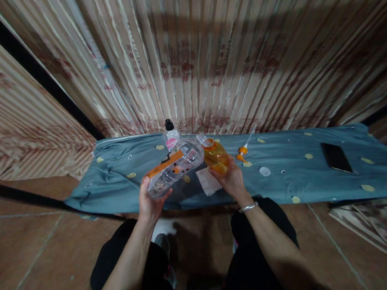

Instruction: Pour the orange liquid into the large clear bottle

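Observation:
My left hand (pixel 150 203) is closed round the base of a clear plastic bottle (pixel 175 167) with an orange label. The bottle is tipped on its side, its mouth pointing right. My right hand (pixel 231 179) grips a small orange bottle (pixel 215 155) standing at that mouth. The two necks meet or nearly touch. Both are held just above a bench covered in blue-green cloth (pixel 285 182). A white tissue (pixel 208 181) lies under them.
An orange pump dispenser top (pixel 243 150) and a white cap (pixel 264 171) lie on the cloth to the right. A black phone (pixel 336 157) rests further right. A small pink-labelled bottle with a black cap (pixel 171 135) stands behind. Striped curtains hang at the back.

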`<state>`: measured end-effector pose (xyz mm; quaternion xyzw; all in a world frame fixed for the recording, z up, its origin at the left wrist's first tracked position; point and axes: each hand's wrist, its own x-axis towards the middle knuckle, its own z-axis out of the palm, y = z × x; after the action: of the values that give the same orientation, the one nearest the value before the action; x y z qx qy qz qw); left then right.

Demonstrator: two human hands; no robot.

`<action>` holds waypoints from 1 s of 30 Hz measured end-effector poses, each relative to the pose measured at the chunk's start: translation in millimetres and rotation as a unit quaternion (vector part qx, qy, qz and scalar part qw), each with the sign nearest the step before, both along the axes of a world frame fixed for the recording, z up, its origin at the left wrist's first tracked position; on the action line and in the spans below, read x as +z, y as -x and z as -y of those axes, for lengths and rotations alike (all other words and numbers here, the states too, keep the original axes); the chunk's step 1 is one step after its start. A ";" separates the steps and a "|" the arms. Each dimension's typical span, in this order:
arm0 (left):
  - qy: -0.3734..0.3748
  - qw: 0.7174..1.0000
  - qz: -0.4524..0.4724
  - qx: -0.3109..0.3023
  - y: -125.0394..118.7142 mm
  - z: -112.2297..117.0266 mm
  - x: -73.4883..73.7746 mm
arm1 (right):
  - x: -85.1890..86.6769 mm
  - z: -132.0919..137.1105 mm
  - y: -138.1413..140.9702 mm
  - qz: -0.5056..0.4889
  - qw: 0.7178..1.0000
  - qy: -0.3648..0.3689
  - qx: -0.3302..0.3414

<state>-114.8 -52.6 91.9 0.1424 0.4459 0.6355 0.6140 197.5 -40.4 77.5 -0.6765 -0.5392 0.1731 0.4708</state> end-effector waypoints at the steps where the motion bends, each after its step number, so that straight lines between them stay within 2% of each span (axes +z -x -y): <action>1: 0.000 1.000 -0.006 0.001 -0.5 0.7 1.1 | 0.5 0.3 -0.2 0.000 1.000 0.002 0.000; 9: -0.012 0.999 -0.036 0.005 -0.9 5.2 11.6 | 5.5 4.7 -6.6 0.002 1.000 0.023 0.012; 16: -0.013 1.000 -0.025 -0.004 0.4 6.2 18.9 | 1.2 3.7 -14.2 0.055 0.998 -0.016 0.041; 22: -0.036 0.999 -0.030 -0.027 1.8 6.1 21.2 | 1.0 5.3 -14.0 0.065 0.998 0.011 0.024; 30: -0.034 0.999 -0.038 -0.018 2.0 6.6 22.0 | -2.2 4.6 -10.5 0.081 0.997 0.005 0.003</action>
<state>-116.8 -59.2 114.0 0.1954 0.4443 0.6331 0.6030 208.0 -44.9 75.3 -0.6891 -0.5765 0.1220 0.4219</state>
